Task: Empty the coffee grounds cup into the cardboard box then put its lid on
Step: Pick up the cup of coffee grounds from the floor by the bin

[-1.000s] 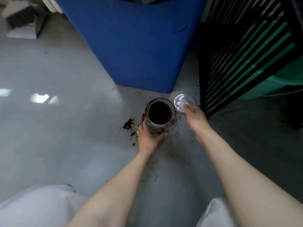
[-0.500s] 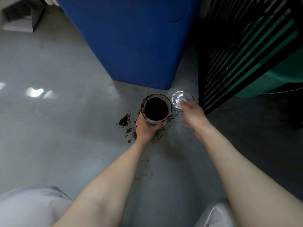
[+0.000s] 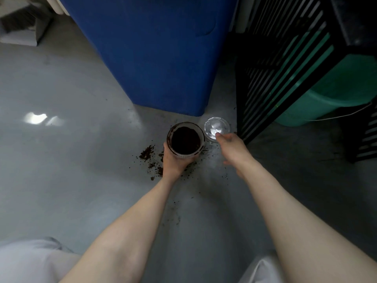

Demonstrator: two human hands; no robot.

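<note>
A blue bin [image 3: 155,58] stands on the grey floor [image 3: 61,160], with a black slatted rack [image 3: 285,64] and a green tub [image 3: 336,94] to its right. In front of the bin, the left hand [image 3: 173,162] wraps its fingers around the upright coffee grounds cup [image 3: 185,138], still full. Just beside the cup lies the clear lid [image 3: 217,127], pinched at its near edge by the right hand [image 3: 234,148]; spilled grounds [image 3: 146,153] dot the floor to the left.

I can read no text, label, brand or number anywhere from here — nothing legible on any surface.
</note>
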